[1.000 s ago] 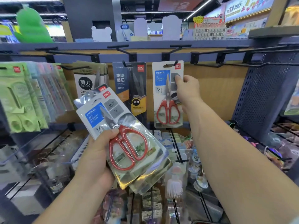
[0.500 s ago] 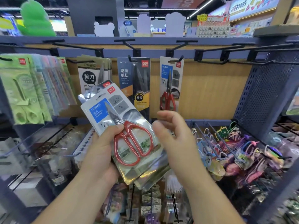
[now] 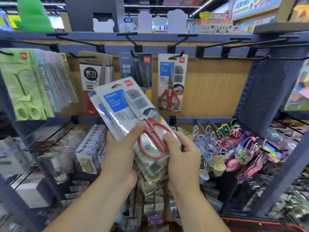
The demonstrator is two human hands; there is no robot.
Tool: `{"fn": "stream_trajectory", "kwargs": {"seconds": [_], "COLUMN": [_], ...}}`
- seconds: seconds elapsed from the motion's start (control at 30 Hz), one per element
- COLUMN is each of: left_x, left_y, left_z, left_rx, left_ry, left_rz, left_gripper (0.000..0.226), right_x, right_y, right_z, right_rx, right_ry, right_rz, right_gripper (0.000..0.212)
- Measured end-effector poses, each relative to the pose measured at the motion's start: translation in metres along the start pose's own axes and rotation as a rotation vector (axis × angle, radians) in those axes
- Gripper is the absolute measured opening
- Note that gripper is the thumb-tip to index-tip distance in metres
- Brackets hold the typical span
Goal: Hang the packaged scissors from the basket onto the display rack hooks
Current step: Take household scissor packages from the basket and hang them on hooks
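I cannot read the blurred print on the top pack, nor count the packs beneath it. The fingers of both hands are hidden behind the stack of packaged scissors [image 3: 127, 108]. The left hand [image 3: 120, 156] grips the stack, its thumb pressed on the front film beside the red handles. The right hand [image 3: 183, 158] clamps the lower right edge, its thumb on a handle loop. The stack is tilted in front of the display rack [image 3: 217, 87], below the hanging pack [image 3: 172, 82] on its hook [image 3: 178, 55].

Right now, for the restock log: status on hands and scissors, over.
Left hand grips the scissors stack. Right hand pinches its lower edge. One hung pack on its hook; nothing in the way.
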State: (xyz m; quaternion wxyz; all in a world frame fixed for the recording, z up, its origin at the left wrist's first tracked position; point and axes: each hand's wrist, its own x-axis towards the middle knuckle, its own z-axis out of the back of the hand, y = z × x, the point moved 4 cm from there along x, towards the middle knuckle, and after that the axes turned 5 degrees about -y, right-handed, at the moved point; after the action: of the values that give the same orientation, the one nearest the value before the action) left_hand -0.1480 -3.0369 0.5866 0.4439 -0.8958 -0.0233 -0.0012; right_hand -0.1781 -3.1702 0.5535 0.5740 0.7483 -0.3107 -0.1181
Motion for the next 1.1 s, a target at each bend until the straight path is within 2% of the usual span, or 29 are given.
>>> {"fn": "stream_trajectory", "kwargs": {"seconds": [0.17, 0.3, 0.43, 0.63, 0.7, 0.8, 0.97, 1.1], "left_x": [-0.007, -0.006, -0.003, 0.003, 0.004, 0.006, 0.009, 0.008], "left_y": [0.002, 0.007, 0.007, 0.008, 0.006, 0.002, -0.004, -0.008], "left_z": [0.0, 0.005, 0.009, 0.017, 0.021, 0.027, 0.032, 0.028], "left_rx": [0.043, 0.058, 0.079, 0.134, 0.154, 0.177, 0.187, 0.203], "left_ry": [0.04, 0.019, 0.006, -0.071, -0.097, -0.111, -0.132, -0.095], "left_rz": [-0.078, -0.09, -0.075, -0.068, -0.087, -0.122, -0.138, -0.176], "left_gripper": [0.072, 0.07, 0.062, 0.053, 0.051, 0.051, 0.055, 0.051], "right_x": [0.0, 0.003, 0.003, 0.007, 0.009, 0.016, 0.024, 0.03], "right_y": [0.001, -0.001, -0.004, -0.005, -0.001, 0.003, 0.004, 0.007], "right_z": [0.007, 0.012, 0.013, 0.021, 0.028, 0.042, 0.052, 0.048], "right_rx": [0.091, 0.193, 0.33, 0.451, 0.457, 0.371, 0.31, 0.296], "right_ry": [-0.111, -0.16, -0.112, -0.005, 0.029, 0.032, 0.019, -0.001], "right_rz": [-0.007, -0.091, -0.223, -0.311, -0.296, -0.175, -0.055, 0.016], "right_gripper": [0.013, 0.014, 0.017, 0.015, 0.013, 0.007, 0.019, 0.019]}}
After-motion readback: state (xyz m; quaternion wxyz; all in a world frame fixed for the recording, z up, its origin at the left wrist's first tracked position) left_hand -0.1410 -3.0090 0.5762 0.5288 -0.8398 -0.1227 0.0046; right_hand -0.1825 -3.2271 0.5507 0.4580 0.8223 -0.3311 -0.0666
